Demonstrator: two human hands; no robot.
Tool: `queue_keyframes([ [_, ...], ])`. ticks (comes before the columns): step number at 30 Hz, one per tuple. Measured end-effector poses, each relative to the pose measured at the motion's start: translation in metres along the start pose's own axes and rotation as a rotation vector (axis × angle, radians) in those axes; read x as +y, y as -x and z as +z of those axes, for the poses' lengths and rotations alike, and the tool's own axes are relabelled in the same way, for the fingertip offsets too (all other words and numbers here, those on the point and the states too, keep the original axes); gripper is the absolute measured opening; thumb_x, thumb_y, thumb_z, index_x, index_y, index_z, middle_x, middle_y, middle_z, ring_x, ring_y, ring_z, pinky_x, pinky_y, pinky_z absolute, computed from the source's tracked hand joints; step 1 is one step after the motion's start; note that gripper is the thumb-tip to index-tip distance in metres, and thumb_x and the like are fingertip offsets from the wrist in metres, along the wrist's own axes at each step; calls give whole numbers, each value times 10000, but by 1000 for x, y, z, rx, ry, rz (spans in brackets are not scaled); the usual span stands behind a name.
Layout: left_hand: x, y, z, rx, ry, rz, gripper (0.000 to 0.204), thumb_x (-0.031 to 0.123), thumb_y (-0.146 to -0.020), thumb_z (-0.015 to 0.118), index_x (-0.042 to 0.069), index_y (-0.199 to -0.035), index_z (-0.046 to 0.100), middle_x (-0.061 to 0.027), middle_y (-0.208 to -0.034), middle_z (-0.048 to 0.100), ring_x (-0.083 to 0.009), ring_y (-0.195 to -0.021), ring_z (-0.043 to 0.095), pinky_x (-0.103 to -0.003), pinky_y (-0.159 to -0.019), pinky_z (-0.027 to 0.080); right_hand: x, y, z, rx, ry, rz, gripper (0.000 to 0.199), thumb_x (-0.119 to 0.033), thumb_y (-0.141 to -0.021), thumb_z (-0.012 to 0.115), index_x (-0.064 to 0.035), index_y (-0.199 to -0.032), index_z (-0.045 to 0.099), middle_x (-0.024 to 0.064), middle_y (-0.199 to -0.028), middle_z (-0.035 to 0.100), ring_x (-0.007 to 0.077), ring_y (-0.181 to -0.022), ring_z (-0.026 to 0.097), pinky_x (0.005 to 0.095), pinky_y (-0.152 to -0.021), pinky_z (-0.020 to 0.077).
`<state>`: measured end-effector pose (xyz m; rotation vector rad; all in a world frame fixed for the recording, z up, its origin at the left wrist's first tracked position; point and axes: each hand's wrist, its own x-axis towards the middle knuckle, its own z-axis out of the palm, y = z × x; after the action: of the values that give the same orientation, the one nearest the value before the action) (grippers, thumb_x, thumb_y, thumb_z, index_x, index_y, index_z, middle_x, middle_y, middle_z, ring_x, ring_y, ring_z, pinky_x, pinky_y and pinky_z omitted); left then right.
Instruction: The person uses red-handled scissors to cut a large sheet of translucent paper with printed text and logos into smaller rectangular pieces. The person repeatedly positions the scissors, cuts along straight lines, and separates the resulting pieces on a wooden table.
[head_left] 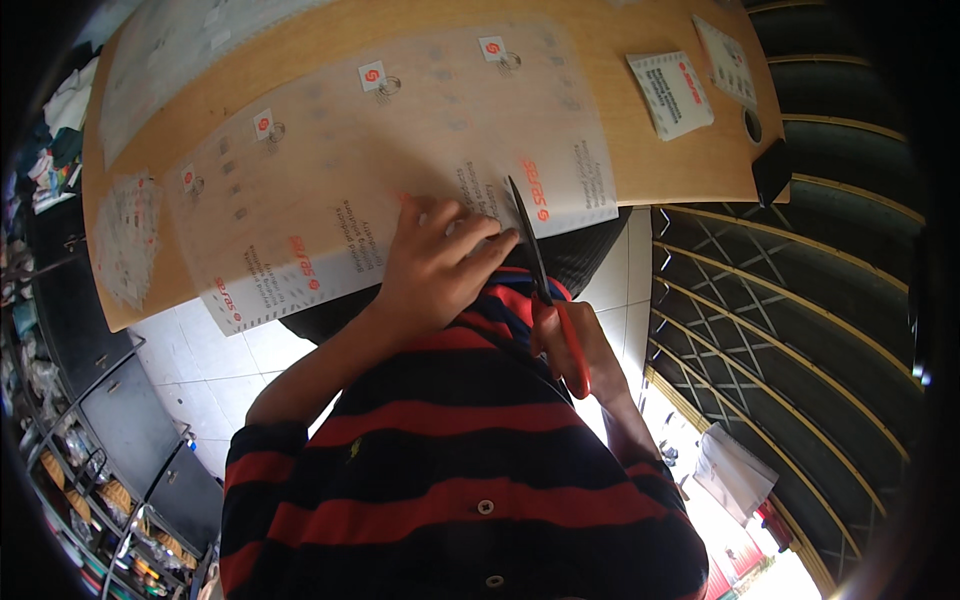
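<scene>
Printed sheet (330, 175) is spread over the table (640, 165), its near edge hung past the table's. It is touched by the left hand (440, 260), fingers bent; whether anything is pinched cannot be told. Red-handled scissors (541, 278) are gripped in the right hand (588, 345), blades pointed over the near edge. Cards (670, 95) are laid to the right, a translucent pile (128, 240) to the left.
</scene>
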<state>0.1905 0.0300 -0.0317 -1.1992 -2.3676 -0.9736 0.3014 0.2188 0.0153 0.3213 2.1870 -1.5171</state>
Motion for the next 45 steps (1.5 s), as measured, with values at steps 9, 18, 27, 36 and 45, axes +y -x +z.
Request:
queue_keyframes([
  [9, 5, -1, -2, 25, 42, -21, 227, 99, -757, 717, 78, -982, 736, 15, -908, 626, -174, -794, 562, -381, -775, 406, -4, -3, 1, -20, 18, 158, 680, -486, -1029, 370, -14, -584, 573, 60, -447, 525, 131, -344, 517, 255, -369, 402],
  [18, 13, 3, 0, 82, 99, -42, 281, 71, -707, 744, 75, -988, 737, 20, -906, 632, -172, -776, 574, -367, -736, 414, -2, -9, 5, -40, -42, 169, 689, -585, -1009, 373, -31, -628, 521, 38, -474, 492, 135, -405, 544, 270, -392, 428],
  [27, 17, 6, 3, 142, 155, -53, 269, 62, -719, 754, 69, -987, 733, 5, -886, 623, -174, -745, 568, -346, -692, 421, -2, -17, 13, 39, -65, 100, 747, -537, -1041, 270, -45, -530, 506, 44, -410, 467, 123, -345, 499, 243, -348, 382],
  [36, 18, 7, 2, 178, 182, -97, 289, -21, -691, 760, 59, -969, 750, -10, -842, 598, -190, -712, 556, -345, -646, 422, -18, -25, 3, -20, 40, 237, 703, -525, -1027, 383, -26, -549, 511, 62, -422, 484, 179, -377, 551, 303, -426, 465],
  [45, 22, 12, 1, 239, 269, -154, 267, -35, -693, 767, 34, -949, 737, -34, -843, 605, -189, -700, 578, -330, -609, 442, -5, -39, 4, -46, -14, 129, 761, -597, -1014, 333, -31, -528, 485, 59, -393, 462, 174, -347, 522, 304, -404, 450],
])
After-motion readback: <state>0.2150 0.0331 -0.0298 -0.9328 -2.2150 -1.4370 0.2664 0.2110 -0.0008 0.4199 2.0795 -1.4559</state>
